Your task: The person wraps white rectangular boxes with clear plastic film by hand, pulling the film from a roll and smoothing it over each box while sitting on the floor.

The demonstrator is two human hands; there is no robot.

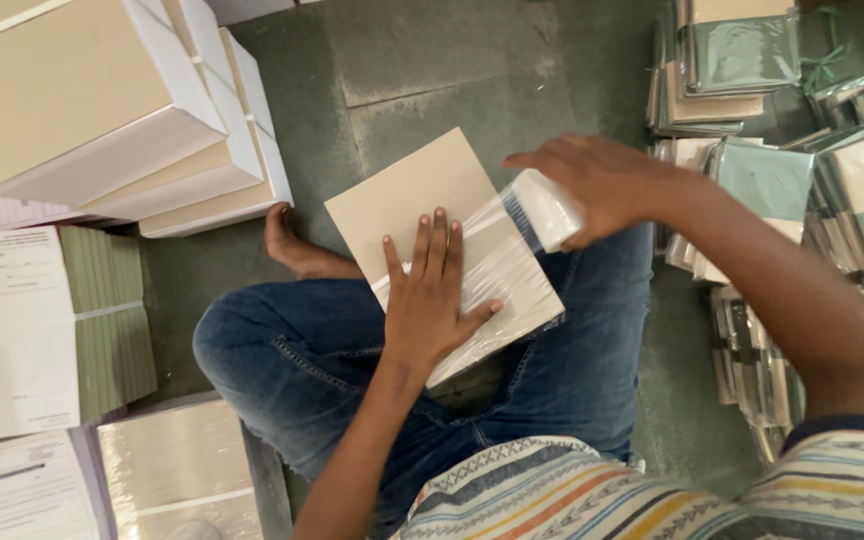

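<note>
A beige stack of paper [412, 195] rests on my lap, partly wrapped in clear plastic film [497, 270]. My left hand [430, 295] lies flat on the stack with its fingers spread, pressing the film down. My right hand [602, 185] grips a roll of clear film [544, 208] just above the stack's right edge, and a stretched sheet runs from the roll down to the stack. I sit cross-legged in blue jeans [282, 350] on the floor, one bare foot [287, 245] showing beside the stack.
Large beige-topped paper stacks [102, 110] stand at the upper left. Printed sheets and green-edged pads [47, 330] lie at the left. Several wrapped bundles [802, 170] are piled along the right. Grey concrete floor [432, 70] lies ahead.
</note>
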